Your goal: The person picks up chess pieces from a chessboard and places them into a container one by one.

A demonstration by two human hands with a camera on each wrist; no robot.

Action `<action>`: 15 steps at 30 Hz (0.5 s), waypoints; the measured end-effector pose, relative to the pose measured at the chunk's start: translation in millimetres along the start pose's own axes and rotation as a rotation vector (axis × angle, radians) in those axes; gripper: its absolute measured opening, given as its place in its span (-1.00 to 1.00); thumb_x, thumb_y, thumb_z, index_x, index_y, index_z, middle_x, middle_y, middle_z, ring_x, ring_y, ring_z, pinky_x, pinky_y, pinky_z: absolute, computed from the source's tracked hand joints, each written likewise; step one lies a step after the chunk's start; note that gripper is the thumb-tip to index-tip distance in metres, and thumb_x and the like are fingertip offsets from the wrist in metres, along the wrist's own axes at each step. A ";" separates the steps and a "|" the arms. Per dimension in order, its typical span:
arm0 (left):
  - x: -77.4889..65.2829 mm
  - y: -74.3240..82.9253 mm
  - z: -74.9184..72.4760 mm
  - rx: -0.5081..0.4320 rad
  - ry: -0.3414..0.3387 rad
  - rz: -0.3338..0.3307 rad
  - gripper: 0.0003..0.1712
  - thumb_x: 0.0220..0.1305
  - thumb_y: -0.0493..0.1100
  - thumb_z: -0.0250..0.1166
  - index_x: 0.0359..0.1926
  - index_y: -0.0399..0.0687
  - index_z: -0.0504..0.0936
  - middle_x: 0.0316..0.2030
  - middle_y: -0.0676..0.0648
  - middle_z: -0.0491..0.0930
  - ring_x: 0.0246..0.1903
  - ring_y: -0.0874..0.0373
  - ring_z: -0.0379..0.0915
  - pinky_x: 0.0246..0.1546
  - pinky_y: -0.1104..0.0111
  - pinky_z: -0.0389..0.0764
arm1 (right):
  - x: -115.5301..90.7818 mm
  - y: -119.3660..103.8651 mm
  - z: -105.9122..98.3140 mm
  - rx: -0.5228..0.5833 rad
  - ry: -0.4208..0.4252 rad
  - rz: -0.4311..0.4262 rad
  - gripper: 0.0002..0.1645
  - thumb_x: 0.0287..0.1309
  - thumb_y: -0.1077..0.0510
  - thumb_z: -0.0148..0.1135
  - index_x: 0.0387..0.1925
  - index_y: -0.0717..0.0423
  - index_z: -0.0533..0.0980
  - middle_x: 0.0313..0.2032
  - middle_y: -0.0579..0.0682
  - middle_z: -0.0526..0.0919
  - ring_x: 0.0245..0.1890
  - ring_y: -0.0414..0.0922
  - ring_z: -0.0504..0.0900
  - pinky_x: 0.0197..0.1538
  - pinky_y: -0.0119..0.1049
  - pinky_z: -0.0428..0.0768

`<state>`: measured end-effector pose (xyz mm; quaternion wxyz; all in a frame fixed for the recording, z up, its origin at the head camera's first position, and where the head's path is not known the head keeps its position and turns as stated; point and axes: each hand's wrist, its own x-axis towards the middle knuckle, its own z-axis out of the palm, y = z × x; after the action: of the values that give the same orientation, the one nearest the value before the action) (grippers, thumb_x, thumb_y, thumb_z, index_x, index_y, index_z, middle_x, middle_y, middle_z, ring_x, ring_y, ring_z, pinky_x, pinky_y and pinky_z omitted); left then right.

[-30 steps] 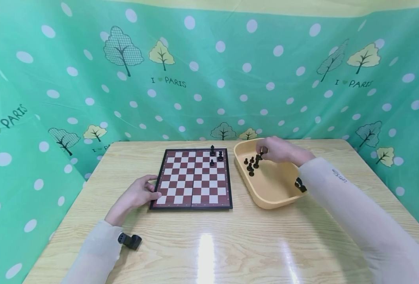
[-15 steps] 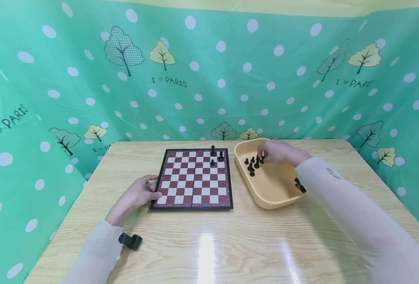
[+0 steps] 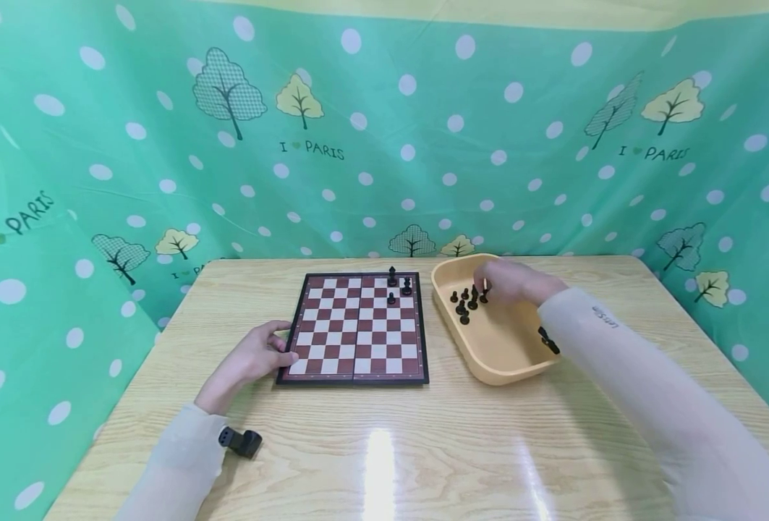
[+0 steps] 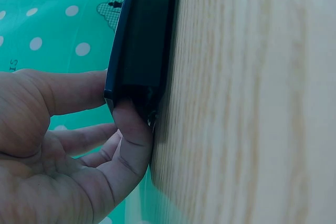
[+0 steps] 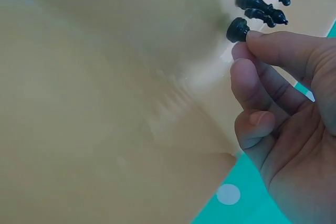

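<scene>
My left hand point(image 3: 254, 356) grips the left edge of the folding chessboard point(image 3: 332, 340), thumb over the rim. In the left wrist view a bent finger tucks beneath the board's dark edge point(image 4: 147, 40). Over at the tan tray point(image 3: 482, 365), my right hand point(image 3: 513, 281) reaches inside. Its thumb and fingertips pinch a black chess piece point(image 5: 239, 30); the base shows and the top is hidden by the fingers. Several other black pieces point(image 5: 260, 2) are close by in the tray. On the board's far right stand a tall black piece point(image 3: 392, 278), a shorter one point(image 3: 406, 288) and a black pawn point(image 3: 391, 298).
The tray stands just right of the board on a wooden table point(image 3: 319, 449). A green dotted curtain point(image 3: 384, 181) hangs behind the table and along its sides. A black wrist camera point(image 3: 244, 441) sits on the left sleeve.
My right hand has lowered slightly and shifted a little right within the tray, with the black piece at its fingertips now lower. The left hand stays at the board's edge.
</scene>
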<state>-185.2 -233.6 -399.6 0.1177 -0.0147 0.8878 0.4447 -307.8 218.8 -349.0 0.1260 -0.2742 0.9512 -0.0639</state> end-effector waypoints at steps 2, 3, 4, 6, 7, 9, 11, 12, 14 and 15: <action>0.1 -0.2 0.0 0.001 -0.001 0.003 -0.16 0.08 -0.34 0.38 0.36 -0.30 0.20 -0.28 -0.17 0.46 -0.37 0.06 0.42 -0.37 0.28 0.47 | 0.2 1.3 1.8 0.003 -0.009 0.020 -0.60 -0.16 0.52 0.16 -0.25 0.13 0.60 -0.18 0.07 0.60 -0.18 0.02 0.54 -0.07 -0.09 0.53; 0.1 -0.2 0.0 0.000 -0.002 0.005 -0.16 0.08 -0.34 0.38 0.36 -0.31 0.20 -0.28 -0.17 0.46 -0.37 0.06 0.42 -0.38 0.28 0.47 | 0.2 2.0 2.7 0.005 -0.013 0.027 -0.59 -0.17 0.52 0.14 -0.25 0.13 0.60 -0.16 0.08 0.60 -0.16 0.02 0.53 -0.06 -0.08 0.53; 0.1 -0.2 0.1 -0.001 -0.003 0.006 -0.16 0.08 -0.34 0.38 0.36 -0.31 0.20 -0.29 -0.17 0.46 -0.38 0.06 0.41 -0.38 0.28 0.47 | 0.3 2.4 3.5 0.006 -0.016 0.038 -0.58 -0.18 0.52 0.13 -0.25 0.12 0.60 -0.15 0.08 0.59 -0.15 0.02 0.53 -0.06 -0.09 0.52; -0.2 -0.2 0.0 0.001 -0.006 0.009 -0.16 0.08 -0.34 0.38 0.36 -0.32 0.20 -0.29 -0.17 0.45 -0.38 0.06 0.41 -0.39 0.28 0.47 | 0.2 2.8 4.6 -0.002 -0.016 0.044 -0.57 -0.19 0.51 0.12 -0.25 0.11 0.60 -0.15 0.08 0.60 -0.16 0.02 0.53 -0.09 -0.09 0.53; -0.2 -0.1 0.0 0.001 -0.006 0.010 -0.16 0.08 -0.34 0.38 0.36 -0.32 0.20 -0.29 -0.16 0.45 -0.38 0.06 0.41 -0.39 0.28 0.46 | 0.3 3.0 4.9 -0.009 -0.014 0.045 -0.57 -0.20 0.51 0.12 -0.26 0.10 0.60 -0.15 0.08 0.60 -0.17 0.02 0.54 -0.10 -0.09 0.54; -0.6 0.3 0.0 0.001 -0.007 0.008 -0.16 0.08 -0.34 0.38 0.36 -0.32 0.20 -0.30 -0.16 0.45 -0.38 0.06 0.40 -0.39 0.28 0.46 | 0.5 3.1 5.5 -0.020 -0.010 0.042 -0.58 -0.21 0.50 0.12 -0.26 0.09 0.61 -0.16 0.08 0.61 -0.18 0.01 0.54 -0.12 -0.10 0.54; -1.0 0.8 -0.2 0.004 -0.007 0.006 -0.16 0.08 -0.34 0.38 0.36 -0.32 0.20 -0.29 -0.16 0.45 -0.38 0.06 0.40 -0.39 0.28 0.45 | 0.8 3.1 5.8 -0.028 -0.006 0.044 -0.58 -0.21 0.48 0.13 -0.26 0.09 0.61 -0.16 0.07 0.62 -0.21 0.00 0.54 -0.15 -0.12 0.54; -1.2 1.1 -0.2 0.004 -0.006 0.005 -0.16 0.08 -0.34 0.38 0.36 -0.32 0.20 -0.29 -0.16 0.44 -0.38 0.06 0.39 -0.39 0.28 0.45 | 0.7 3.1 5.8 -0.031 -0.004 0.041 -0.58 -0.21 0.48 0.12 -0.26 0.09 0.61 -0.17 0.08 0.62 -0.21 0.00 0.54 -0.15 -0.12 0.54; -1.4 1.6 -0.3 0.004 -0.005 0.003 -0.16 0.08 -0.34 0.38 0.36 -0.32 0.20 -0.29 -0.16 0.44 -0.38 0.06 0.39 -0.39 0.28 0.44 | 0.5 2.9 5.5 -0.028 -0.004 0.042 -0.57 -0.20 0.49 0.12 -0.25 0.10 0.61 -0.15 0.09 0.62 -0.20 0.00 0.54 -0.14 -0.12 0.54; -1.5 1.7 -0.4 0.005 -0.005 0.003 -0.16 0.08 -0.34 0.38 0.36 -0.32 0.20 -0.29 -0.16 0.44 -0.38 0.06 0.39 -0.39 0.28 0.44 | 0.2 2.6 5.0 -0.026 -0.007 0.048 -0.56 -0.20 0.49 0.12 -0.24 0.10 0.62 -0.15 0.09 0.62 -0.20 0.00 0.54 -0.13 -0.12 0.54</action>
<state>-184.0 -233.0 -397.7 0.1192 -0.0122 0.8886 0.4428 -307.9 220.6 -354.3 0.1272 -0.2530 0.9579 -0.0475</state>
